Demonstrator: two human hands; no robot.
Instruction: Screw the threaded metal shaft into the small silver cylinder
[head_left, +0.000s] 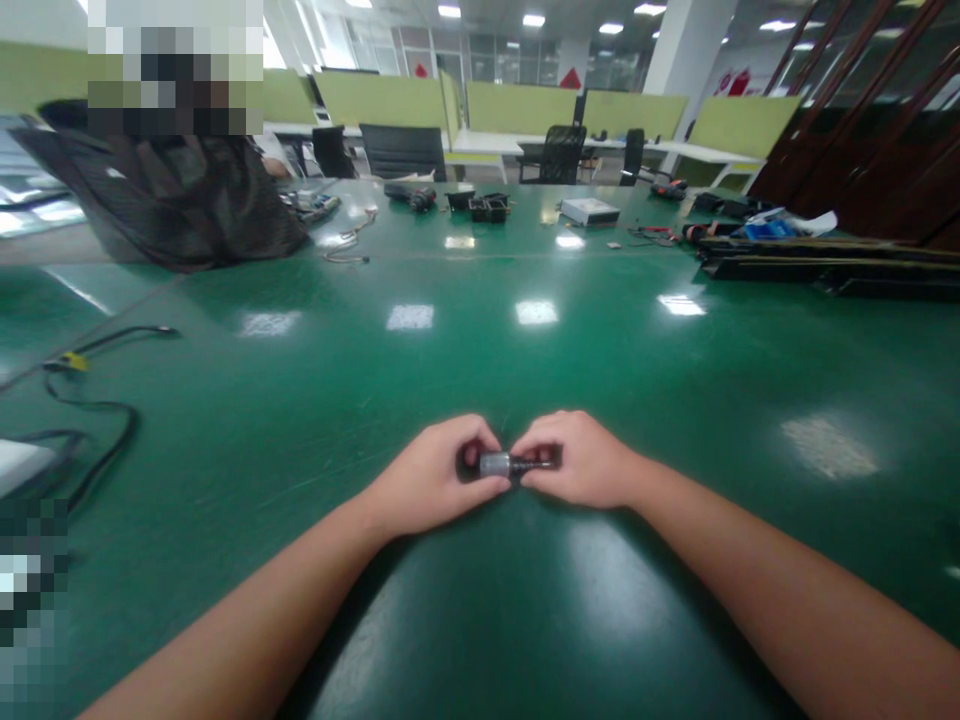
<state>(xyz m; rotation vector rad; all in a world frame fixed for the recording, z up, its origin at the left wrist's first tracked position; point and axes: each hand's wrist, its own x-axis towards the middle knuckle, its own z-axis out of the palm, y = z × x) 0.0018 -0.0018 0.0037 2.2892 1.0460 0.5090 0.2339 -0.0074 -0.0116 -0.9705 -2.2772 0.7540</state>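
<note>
Just above the green tabletop (465, 370), in the middle of the head view, I hold a small cylindrical part (495, 464) lying level between my hands. It has a silver-grey barrel, a black end on the left and a thin dark shaft toward the right; its exact kind cannot be made out. My left hand (442, 475) is closed around the barrel, thumb below and fingers above. With thumb and fingertips, my right hand (574, 458) pinches the part near its shaft side. The fingers partly hide both ends.
Dark cables (112, 405) lie on the left. A large dark bag (202, 200) stands at the far left, near a person whose face is blurred out. Along the far side are a black power tool (411, 196), black trays (489, 207), a white box (589, 211) and long dark panels (825, 265).
</note>
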